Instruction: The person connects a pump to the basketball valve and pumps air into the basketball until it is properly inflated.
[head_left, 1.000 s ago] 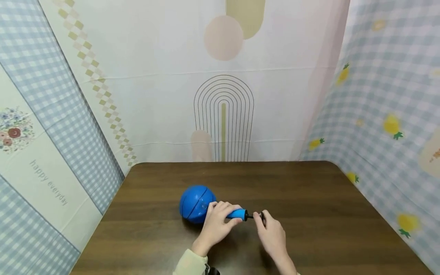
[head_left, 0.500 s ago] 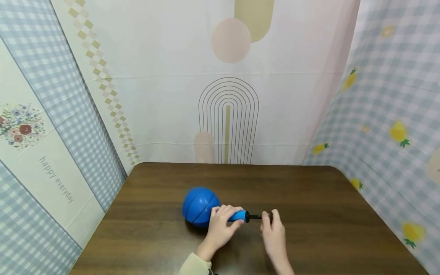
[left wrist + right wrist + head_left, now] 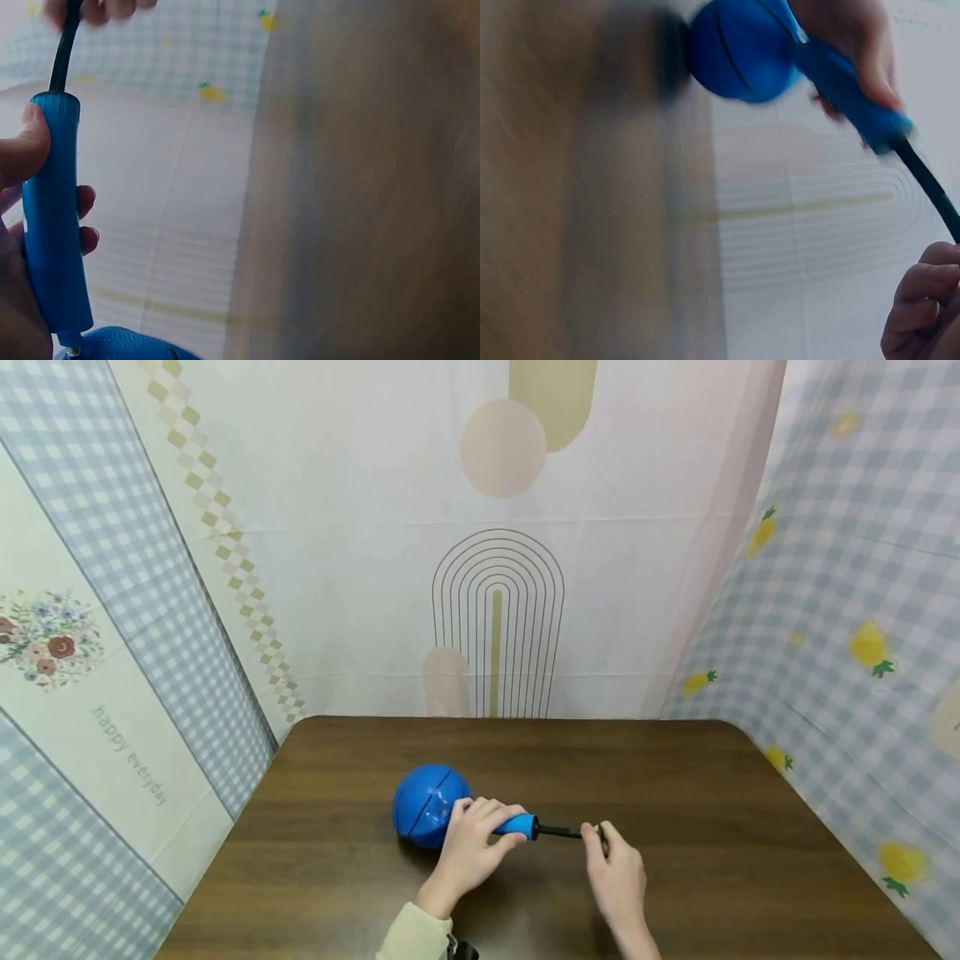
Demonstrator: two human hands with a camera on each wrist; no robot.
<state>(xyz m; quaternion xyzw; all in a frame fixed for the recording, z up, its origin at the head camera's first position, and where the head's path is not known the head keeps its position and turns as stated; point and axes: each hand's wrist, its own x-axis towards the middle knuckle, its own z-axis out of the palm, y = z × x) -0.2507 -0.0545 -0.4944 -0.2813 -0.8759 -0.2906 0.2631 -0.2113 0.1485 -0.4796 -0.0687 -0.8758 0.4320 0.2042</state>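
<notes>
A blue basketball (image 3: 427,806) with black seams sits on the brown table. My left hand (image 3: 472,852) grips the blue barrel of a hand pump (image 3: 56,217), thumb on one side and fingers round the other. The pump's lower end meets the ball through a short metal needle (image 3: 73,351) in the left wrist view. From the barrel's other end the black rod (image 3: 558,832) stands well out to the right. My right hand (image 3: 618,877) holds the dark handle at the rod's end, its fingers curled and mostly covering it.
The wood-grain table (image 3: 720,827) has rounded far corners. Behind it hangs a pale patterned cloth (image 3: 360,610), with checked cloths at the left and right sides (image 3: 810,635).
My right hand has moved to the right, drawing more of the pump's black rod out of the barrel. My left hand keeps its grip; the ball stays about where it was.
</notes>
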